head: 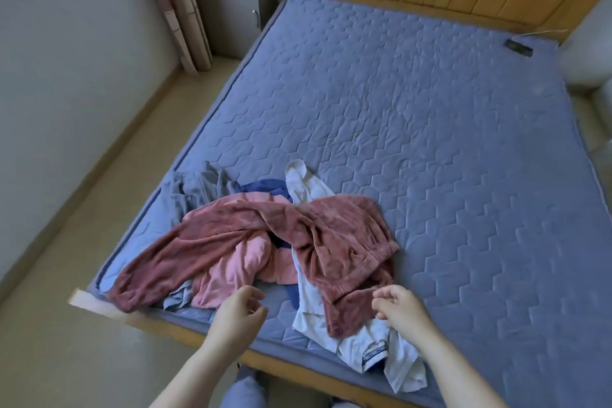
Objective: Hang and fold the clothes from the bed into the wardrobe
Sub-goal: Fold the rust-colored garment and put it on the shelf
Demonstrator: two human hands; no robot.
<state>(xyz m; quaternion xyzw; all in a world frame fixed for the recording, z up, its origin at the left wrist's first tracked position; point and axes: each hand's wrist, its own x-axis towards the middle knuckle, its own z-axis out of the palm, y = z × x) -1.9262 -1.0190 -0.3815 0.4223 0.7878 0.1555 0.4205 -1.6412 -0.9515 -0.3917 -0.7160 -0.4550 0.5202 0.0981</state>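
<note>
The clothes heap point(265, 235) lies at the bed's point(430, 109) near left corner, a blue garment point(265, 185) mostly buried. The left hand point(240, 311) and right hand point(399, 308) hover beside it, fingers loosely curled, gripping nothing.

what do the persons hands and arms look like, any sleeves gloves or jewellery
The left hand and right hand are bare: no gloves, rings or watch show. The left forearm and right forearm carry no sleeve as far as the frame edge.
</note>
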